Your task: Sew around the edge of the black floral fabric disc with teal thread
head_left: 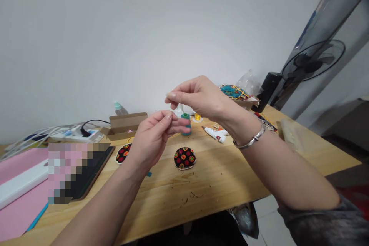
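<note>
My left hand [155, 134] is raised above the table, its thumb and index finger pinched together and the other fingers stretched out. Just above and to its right, my right hand [196, 94] also pinches thumb against fingers, with a silver bangle on the wrist. Whatever lies in either pinch is too fine to make out. Below them, a dark patterned fabric piece [185, 157] with a pale edge rests on the wood. A similar fabric piece [122, 153] is partly hidden by my left hand. Behind the fingers stand a teal thread spool [186, 116] and a yellow thread spool [197, 117].
A white glue gun [215, 134] lies right of the spools. Farther back are an open cardboard box [127, 126] and a heap of coloured cords [233, 91]. A dark tablet [92, 173] and pink sheet [17, 221] occupy the left. A fan [314, 61] stands beyond the table [213, 184].
</note>
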The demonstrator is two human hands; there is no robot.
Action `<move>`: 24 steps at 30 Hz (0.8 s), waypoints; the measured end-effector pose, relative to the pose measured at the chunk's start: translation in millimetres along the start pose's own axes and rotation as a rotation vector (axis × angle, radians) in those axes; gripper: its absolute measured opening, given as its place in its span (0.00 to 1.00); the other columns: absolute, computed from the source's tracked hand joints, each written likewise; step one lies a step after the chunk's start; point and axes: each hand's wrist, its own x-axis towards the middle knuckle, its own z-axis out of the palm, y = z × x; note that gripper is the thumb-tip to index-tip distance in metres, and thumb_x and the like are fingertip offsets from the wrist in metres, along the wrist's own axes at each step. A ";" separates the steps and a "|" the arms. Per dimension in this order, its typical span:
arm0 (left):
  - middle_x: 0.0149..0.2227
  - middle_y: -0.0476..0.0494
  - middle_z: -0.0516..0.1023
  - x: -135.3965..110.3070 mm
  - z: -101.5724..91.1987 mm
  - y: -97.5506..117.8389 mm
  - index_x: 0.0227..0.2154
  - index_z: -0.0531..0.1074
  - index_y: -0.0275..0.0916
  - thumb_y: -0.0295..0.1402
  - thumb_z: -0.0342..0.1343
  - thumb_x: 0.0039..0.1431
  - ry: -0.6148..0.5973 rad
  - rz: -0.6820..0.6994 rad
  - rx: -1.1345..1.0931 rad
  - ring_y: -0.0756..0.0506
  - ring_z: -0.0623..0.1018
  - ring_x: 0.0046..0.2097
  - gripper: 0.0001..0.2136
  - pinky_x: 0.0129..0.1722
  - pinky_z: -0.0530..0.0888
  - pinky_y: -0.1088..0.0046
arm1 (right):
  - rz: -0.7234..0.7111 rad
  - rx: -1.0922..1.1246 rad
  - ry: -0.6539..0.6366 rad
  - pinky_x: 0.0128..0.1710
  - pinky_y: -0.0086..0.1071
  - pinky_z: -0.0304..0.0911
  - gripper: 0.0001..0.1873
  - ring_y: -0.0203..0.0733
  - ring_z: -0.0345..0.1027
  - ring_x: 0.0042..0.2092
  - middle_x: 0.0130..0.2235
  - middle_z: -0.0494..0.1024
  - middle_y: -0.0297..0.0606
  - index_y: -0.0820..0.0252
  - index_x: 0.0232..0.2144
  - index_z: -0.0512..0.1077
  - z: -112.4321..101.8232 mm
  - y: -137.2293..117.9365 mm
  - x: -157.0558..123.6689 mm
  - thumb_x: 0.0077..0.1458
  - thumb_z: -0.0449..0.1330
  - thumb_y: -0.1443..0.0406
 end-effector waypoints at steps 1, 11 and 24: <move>0.28 0.43 0.80 0.4 -0.3 0.4 0.27 0.68 0.36 0.30 0.51 0.57 0.010 0.002 0.013 0.50 0.76 0.26 0.05 0.31 0.71 0.73 | 0.012 0.028 0.010 0.30 0.26 0.56 0.10 0.31 0.63 0.29 0.24 0.73 0.34 0.66 0.21 0.73 -0.7 2.3 1.0 0.50 0.57 0.66; 0.17 0.55 0.61 1.8 -11.7 -10.4 0.28 0.73 0.35 0.31 0.54 0.56 0.039 0.038 0.072 0.54 0.60 0.23 0.05 0.27 0.63 0.78 | 0.196 0.393 -0.071 0.25 0.25 0.49 0.11 0.27 0.53 0.22 0.18 0.62 0.27 0.65 0.25 0.71 -13.9 28.4 2.7 0.49 0.58 0.61; 0.20 0.49 0.71 9.4 -29.5 -19.8 0.26 0.77 0.36 0.34 0.59 0.49 0.081 -0.010 0.300 0.52 0.67 0.24 0.06 0.25 0.63 0.76 | 0.275 -0.324 -0.232 0.22 0.28 0.45 0.10 0.29 0.49 0.22 0.18 0.63 0.29 0.65 0.24 0.76 -30.9 31.7 -3.9 0.43 0.62 0.61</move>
